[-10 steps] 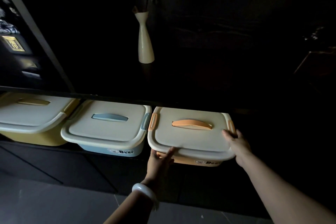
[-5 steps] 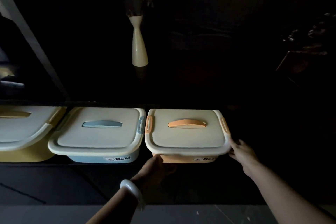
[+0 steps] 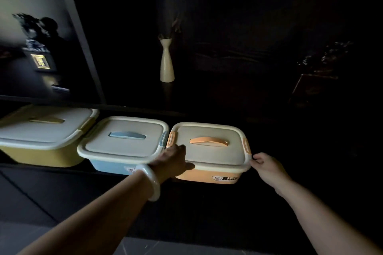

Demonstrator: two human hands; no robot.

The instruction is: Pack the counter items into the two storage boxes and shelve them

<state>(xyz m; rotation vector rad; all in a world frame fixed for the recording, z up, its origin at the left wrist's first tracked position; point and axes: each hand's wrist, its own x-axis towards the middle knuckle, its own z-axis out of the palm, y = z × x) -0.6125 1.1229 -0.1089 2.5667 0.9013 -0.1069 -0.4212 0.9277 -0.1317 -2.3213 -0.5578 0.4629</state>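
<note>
Left hand [image 3: 173, 160], white bangle [image 3: 152, 182] on wrist, grips front-left corner of orange box [image 3: 209, 159], thumb along lid rim. Right hand [image 3: 266, 166] pinches front-right lid corner, fingers curled. Orange box sits lidded on dark shelf [image 3: 62, 170], touching blue box [image 3: 122, 145]; yellow box [image 3: 41, 138] further left. Cream vase [image 3: 166, 64] behind, above.

Very dim — background black, edges wide-angle warped.
</note>
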